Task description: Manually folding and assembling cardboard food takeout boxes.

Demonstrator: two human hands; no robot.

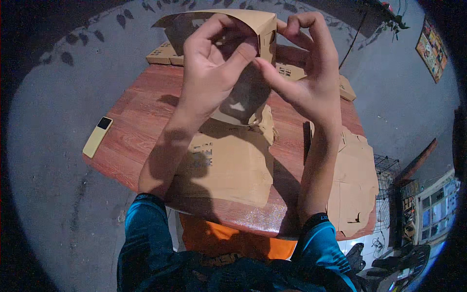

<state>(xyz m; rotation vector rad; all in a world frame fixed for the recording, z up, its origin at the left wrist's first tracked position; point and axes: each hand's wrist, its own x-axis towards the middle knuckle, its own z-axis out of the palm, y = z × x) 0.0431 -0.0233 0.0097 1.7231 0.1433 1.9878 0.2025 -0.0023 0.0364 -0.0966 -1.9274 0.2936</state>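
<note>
A partly folded brown cardboard box [267,31] is held up above the far half of the table. My left hand [209,68] grips its near corner edge, thumb pressed against the board and the other fingers bent inside the raised flap. On the other side of that corner, my right hand [311,78] pinches the edge with its thumb, its fingers curled behind the side panel. The fingertips behind the panel are partly hidden. Below my forearms lies a stack of flat cardboard blanks [238,170] with dark printing.
Another pile of flat cardboard blanks [352,180] lies at the right table edge. Closed boxes [160,54] stand along the back of the reddish wooden table [138,109]. A yellow phone [97,137] rests at the left edge. An orange seat [238,238] shows below the near edge.
</note>
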